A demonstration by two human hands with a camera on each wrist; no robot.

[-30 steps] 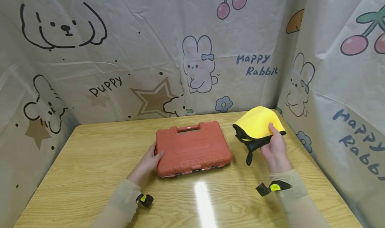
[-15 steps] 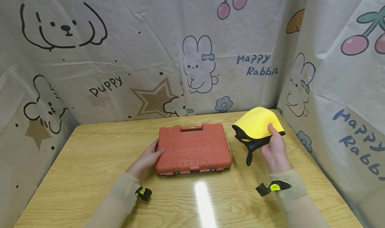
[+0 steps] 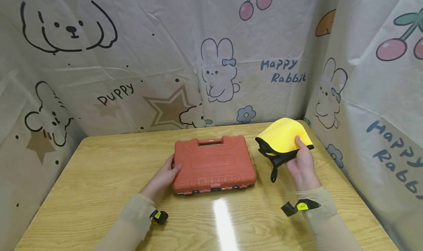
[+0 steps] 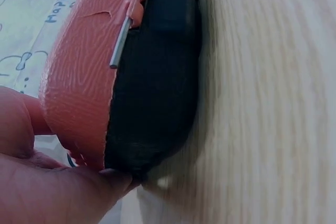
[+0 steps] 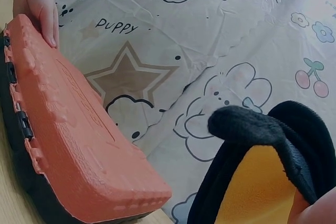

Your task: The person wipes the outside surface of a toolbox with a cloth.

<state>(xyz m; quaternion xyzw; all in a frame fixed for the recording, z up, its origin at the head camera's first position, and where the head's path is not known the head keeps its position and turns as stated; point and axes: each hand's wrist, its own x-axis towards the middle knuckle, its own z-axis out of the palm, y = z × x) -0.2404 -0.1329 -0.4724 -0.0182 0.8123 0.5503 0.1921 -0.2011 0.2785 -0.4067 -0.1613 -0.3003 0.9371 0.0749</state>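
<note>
An orange plastic tool case [image 3: 214,164] with a black underside lies closed in the middle of the wooden table [image 3: 99,170], handle toward the back. My left hand [image 3: 171,169] grips its near left corner, thumb on the lid. The left wrist view shows that corner of the case [image 4: 84,77] close up against my left hand [image 4: 47,192]. My right hand [image 3: 299,156] holds a folded yellow cloth with black backing [image 3: 282,135] just above the table to the right of the case, thumb pinching the top. In the right wrist view the cloth [image 5: 262,182] is beside the case [image 5: 79,140].
A cartoon-printed sheet [image 3: 211,60] walls in the table at the back and on both sides. A light glare [image 3: 223,221] lies on the wood near the front edge. Bare wood stretches to the left of the case.
My left hand has turned the case from a skewed angle to lie square with the table edge, shifting it slightly right. The right hand and cloth have stayed put.
</note>
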